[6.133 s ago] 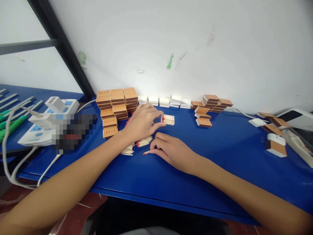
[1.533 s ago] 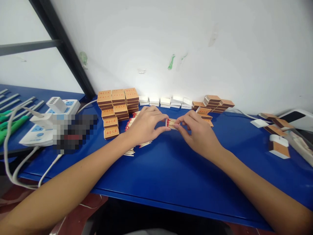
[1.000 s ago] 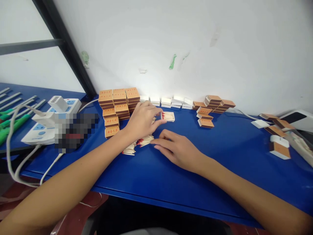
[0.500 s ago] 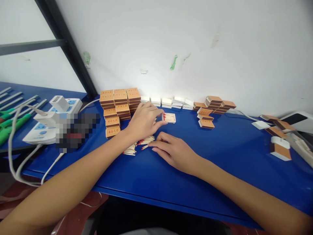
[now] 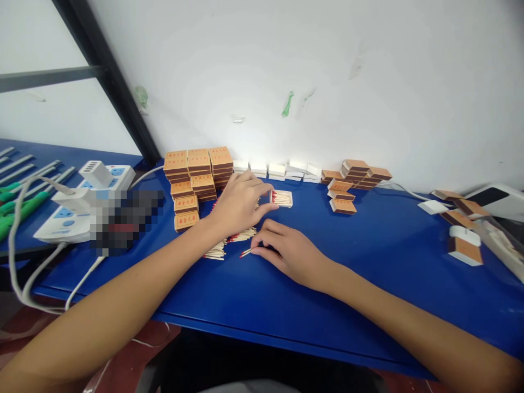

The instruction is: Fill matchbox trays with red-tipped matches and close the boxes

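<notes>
Matchbox tray (image 5: 282, 198) gripped by left hand (image 5: 239, 204) — fingers of right hand (image 5: 286, 254) pinch one match (image 5: 245, 252).

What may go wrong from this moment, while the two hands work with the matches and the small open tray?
1. The right hand holds the single match by its bare end only, flat on the table; it might slip or roll away.
2. The left hand steadies the open tray by one end; a nudge might spill its matches.
3. The left wrist passes just above the loose matches; it might scatter them.
</notes>
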`<state>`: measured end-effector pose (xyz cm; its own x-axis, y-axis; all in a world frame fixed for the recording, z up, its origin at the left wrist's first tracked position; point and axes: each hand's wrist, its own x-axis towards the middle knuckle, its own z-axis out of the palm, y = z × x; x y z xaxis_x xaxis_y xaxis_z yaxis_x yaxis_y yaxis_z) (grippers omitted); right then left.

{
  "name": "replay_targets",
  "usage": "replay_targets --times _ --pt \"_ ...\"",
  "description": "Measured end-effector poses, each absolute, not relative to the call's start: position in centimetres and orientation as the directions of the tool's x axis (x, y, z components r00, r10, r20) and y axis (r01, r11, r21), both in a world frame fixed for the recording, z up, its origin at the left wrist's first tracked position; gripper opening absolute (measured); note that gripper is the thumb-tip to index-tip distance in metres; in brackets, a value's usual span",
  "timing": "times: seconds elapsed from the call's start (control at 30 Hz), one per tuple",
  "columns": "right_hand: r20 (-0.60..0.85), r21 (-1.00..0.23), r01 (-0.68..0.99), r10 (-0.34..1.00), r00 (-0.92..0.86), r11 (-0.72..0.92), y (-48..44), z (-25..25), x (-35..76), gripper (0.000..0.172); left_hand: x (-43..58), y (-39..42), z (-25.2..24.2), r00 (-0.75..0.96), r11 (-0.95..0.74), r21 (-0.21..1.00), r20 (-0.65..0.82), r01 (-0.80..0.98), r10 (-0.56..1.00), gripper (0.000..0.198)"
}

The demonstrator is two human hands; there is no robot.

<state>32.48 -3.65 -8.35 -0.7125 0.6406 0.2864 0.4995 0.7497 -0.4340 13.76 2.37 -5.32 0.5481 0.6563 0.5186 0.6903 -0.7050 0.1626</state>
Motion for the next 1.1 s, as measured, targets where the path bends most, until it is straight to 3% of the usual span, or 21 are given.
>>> replay_targets --times 0.23,0.33,0.47,0.53,1.1 --pt "0.268 -0.349 0.555 0.648 -0.713 0.755 -3.7 -8.0 32.6 0.012 13.7 2.4 -5.3 0.553 -0.711 0.158 0.522 0.686 0.649 0.026" --pt "0.372 -0.303 0.601 0.672 -0.64 0.74 -2.8 -7.5 33.9 0.011 13.6 2.4 -5.3 0.552 -0.709 0.155 0.523 0.689 0.65 0.024" --pt "0.59 -0.244 0.729 0.695 -0.412 0.639 -0.7 -6.6 36.3 0.014 13.8 2.3 -5.3 0.56 -0.714 0.161 0.513 0.681 0.651 0.029" --pt "0.624 -0.233 0.775 0.702 -0.344 0.587 0.2 -6.4 37.2 0.013 13.9 2.1 -5.4 0.57 -0.73 0.173 0.517 0.661 0.639 0.031" --pt "0.538 -0.228 0.752 0.724 -0.432 0.619 0.2 -6.1 38.2 0.012 14.2 2.0 -5.6 0.585 -0.768 0.185 0.547 0.613 0.598 0.032"
